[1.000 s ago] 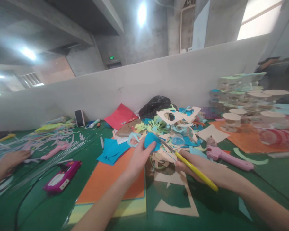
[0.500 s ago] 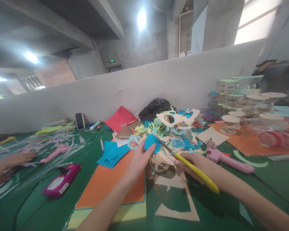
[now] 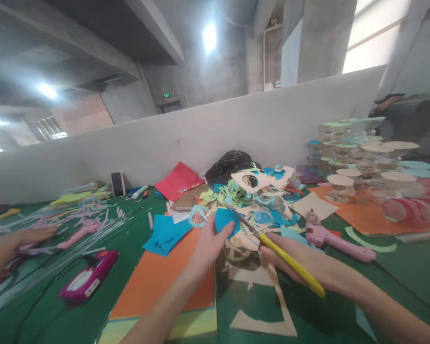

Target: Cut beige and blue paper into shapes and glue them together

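Note:
Between the thumb and fingers of my left hand (image 3: 212, 243) is a rounded piece of blue paper (image 3: 225, 220). My right hand (image 3: 277, 248) grips yellow-handled scissors (image 3: 294, 263), whose blades lie at the right edge of the blue paper. Whether the blades are parted is hard to make out. Beneath and behind both hands spreads a heap of paper scraps (image 3: 243, 239). Folded blue sheets (image 3: 166, 234) rest left of my left hand, on top of a stack of orange paper (image 3: 157, 282). A cut-out beige sheet (image 3: 268, 325) lies below my hands on the green table.
Right of my right hand lies a pink glue gun (image 3: 338, 242). Cups with paper discs (image 3: 365, 157) stand stacked at the far right. On the left are a magenta power box (image 3: 89, 277), another glue gun (image 3: 79, 233) and another person's hand (image 3: 36, 236). A black bag (image 3: 229, 165) sits behind the heap.
My left hand and the blue paper have tilted slightly, with the scissors staying at its right edge. The view has shifted a little. The other person's hand has moved slightly right.

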The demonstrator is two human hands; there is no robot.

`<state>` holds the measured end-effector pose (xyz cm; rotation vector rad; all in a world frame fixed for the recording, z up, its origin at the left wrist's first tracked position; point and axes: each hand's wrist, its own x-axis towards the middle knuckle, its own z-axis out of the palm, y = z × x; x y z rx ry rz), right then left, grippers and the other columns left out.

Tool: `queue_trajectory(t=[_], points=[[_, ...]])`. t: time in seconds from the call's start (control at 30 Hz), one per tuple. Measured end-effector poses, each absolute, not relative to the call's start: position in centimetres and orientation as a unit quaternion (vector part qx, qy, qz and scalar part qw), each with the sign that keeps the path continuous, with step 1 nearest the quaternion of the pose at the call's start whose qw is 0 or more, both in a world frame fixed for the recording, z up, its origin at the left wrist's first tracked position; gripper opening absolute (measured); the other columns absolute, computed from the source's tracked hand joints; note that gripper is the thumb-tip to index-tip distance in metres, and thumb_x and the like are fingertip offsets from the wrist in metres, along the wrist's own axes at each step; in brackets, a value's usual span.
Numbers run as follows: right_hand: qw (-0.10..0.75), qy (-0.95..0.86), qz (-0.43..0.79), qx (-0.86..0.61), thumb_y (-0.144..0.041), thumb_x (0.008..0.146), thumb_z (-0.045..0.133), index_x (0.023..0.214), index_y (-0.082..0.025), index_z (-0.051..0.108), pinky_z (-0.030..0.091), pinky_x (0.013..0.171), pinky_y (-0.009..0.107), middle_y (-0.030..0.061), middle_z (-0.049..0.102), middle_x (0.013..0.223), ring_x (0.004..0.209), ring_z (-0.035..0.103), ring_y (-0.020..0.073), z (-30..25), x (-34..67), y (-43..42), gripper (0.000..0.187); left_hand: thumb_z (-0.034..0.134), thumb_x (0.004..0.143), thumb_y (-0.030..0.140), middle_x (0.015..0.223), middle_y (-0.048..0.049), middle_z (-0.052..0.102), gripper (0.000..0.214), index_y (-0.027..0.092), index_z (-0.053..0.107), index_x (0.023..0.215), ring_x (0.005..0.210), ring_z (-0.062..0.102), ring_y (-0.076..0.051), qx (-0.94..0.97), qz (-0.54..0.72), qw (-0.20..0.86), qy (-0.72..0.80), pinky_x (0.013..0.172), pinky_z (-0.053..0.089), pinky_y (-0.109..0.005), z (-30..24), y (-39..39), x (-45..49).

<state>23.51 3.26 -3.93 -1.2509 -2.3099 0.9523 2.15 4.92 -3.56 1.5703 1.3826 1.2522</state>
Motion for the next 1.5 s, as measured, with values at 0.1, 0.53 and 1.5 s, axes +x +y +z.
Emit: queue_trajectory(t=[0.1,0.53,1.5], points=[[0.184,-0.813,0.332,-0.442,-0.07,0.091,0.026,0.094,-0.02,0.051,0.043,0.069,0.032,0.0085,0.064,0.09,0.075,0.058,0.0218,-4.2,23.4,3.5,0.055,0.065,0.08,0.042,0.114,-0.0115,0.07,0.041,0.016,0.062,0.111,0.106,0.064,-0.026,0.599,0.496,0.358,0.516,0.091,0.048,-0.033,-3.3,4.8,2.3],[0.181,-0.798,0.325,-0.473,-0.07,0.089,0.036,0.091,-0.023,0.048,0.038,0.06,0.027,0.0029,0.061,0.083,0.068,0.055,0.0177,-5.1,24.0,3.8,0.049,0.067,0.08,0.04,0.126,-0.0104,0.066,0.049,0.018,0.061,0.123,0.117,0.06,-0.027,0.583,0.51,0.375,0.509,0.097,0.045,-0.035,-3.7,5.2,1.8],[0.174,-0.775,0.339,-0.505,-0.065,0.086,0.044,0.076,-0.023,0.047,0.038,0.056,0.026,0.0013,0.057,0.073,0.063,0.051,0.0167,-3.7,23.6,3.7,0.043,0.068,0.078,0.045,0.139,-0.0113,0.058,0.054,0.019,0.062,0.125,0.132,0.049,-0.029,0.54,0.495,0.393,0.556,0.104,0.04,-0.035,-3.4,4.8,1.7]])
